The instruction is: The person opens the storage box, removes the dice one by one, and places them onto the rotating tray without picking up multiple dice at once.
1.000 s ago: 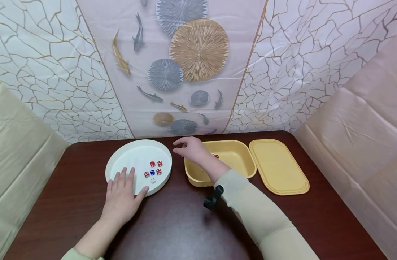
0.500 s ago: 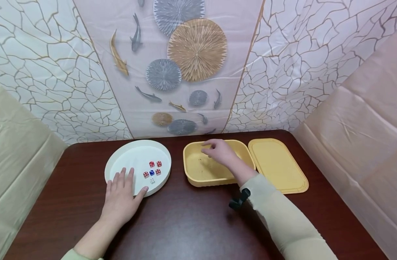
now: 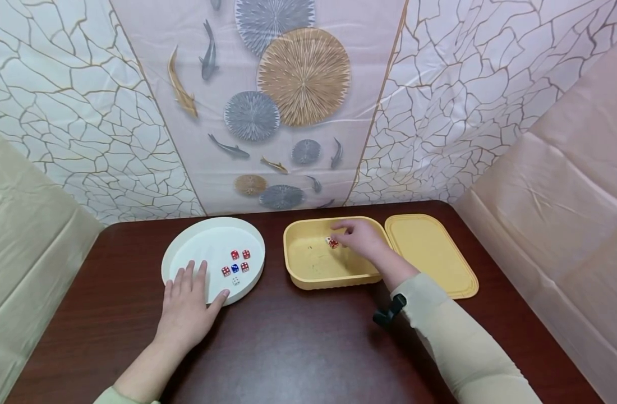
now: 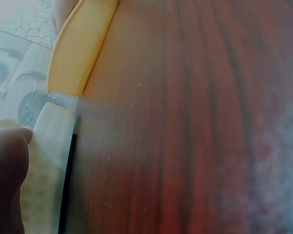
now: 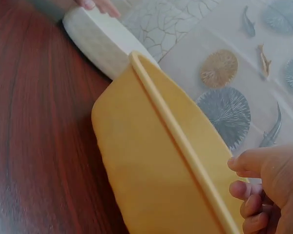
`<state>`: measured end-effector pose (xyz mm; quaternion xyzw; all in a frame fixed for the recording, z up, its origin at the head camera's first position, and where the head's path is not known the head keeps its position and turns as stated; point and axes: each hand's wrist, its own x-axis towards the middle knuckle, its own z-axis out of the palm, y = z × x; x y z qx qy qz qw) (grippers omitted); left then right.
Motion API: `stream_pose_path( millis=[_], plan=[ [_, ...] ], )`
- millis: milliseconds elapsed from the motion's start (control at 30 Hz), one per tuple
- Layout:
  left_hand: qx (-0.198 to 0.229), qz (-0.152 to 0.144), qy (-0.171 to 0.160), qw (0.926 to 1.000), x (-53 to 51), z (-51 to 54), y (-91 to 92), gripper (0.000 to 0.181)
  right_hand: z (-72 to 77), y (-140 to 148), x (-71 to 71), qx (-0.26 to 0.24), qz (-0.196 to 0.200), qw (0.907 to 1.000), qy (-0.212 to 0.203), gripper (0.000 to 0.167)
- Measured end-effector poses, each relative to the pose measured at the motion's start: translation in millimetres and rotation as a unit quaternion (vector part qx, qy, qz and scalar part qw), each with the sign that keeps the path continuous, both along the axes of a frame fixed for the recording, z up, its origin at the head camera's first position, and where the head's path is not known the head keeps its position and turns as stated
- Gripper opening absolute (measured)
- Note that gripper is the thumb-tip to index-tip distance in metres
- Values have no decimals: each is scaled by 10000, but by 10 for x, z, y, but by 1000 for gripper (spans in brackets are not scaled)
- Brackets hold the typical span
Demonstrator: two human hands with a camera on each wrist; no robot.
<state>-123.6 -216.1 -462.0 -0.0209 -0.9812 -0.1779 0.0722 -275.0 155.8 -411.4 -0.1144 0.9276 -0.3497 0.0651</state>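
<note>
My left hand (image 3: 184, 314) rests over the front left rim of a round white tray (image 3: 174, 247), fingers straight and thumb (image 4: 7, 156) spread against the rim. In the tray several red dice (image 3: 245, 266) lie around a blue die (image 3: 235, 268), with a white die (image 3: 235, 281) in front. Inside a yellow rectangular container (image 3: 308, 283) is my right hand (image 3: 361, 238), its thumb and index finger apart. Just left of these fingertips lie a red die (image 3: 334, 244) and a white one (image 3: 328, 240). The right wrist view hides the container's floor behind its wall (image 5: 151, 161).
A yellow lid (image 3: 432, 255) lies flat on the dark wooden table (image 3: 288, 348), right beside the container. Patterned cloth (image 3: 308, 168) hangs behind the table's back edge, and plain cloth (image 3: 556, 224) closes the right side.
My right hand has moved right, from the gap beside the tray to over the container, then down toward its dice. My left hand and the tray's dice have stayed put.
</note>
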Motion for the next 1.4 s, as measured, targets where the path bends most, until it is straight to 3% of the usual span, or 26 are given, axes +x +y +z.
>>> stream_pose_path(
  millis=[233, 600, 1000, 1400],
  plan=[
    [-10, 25, 37, 10000, -3, 3, -5, 83, -83, 5, -31, 834, 289, 9955, 330, 29],
    [2, 30, 43, 10000, -10, -14, -12, 84, -162, 15, -76, 2132, 502, 9746, 468, 35],
    [41, 26, 30, 10000, -11, -8, -14, 84, -209, -46, -105, 2724, 727, 9566, 735, 29],
    [0, 38, 5, 10000, -9, -4, -20, 84, -226, -71, -117, 2709, 590, 9586, 641, 30]
  ],
)
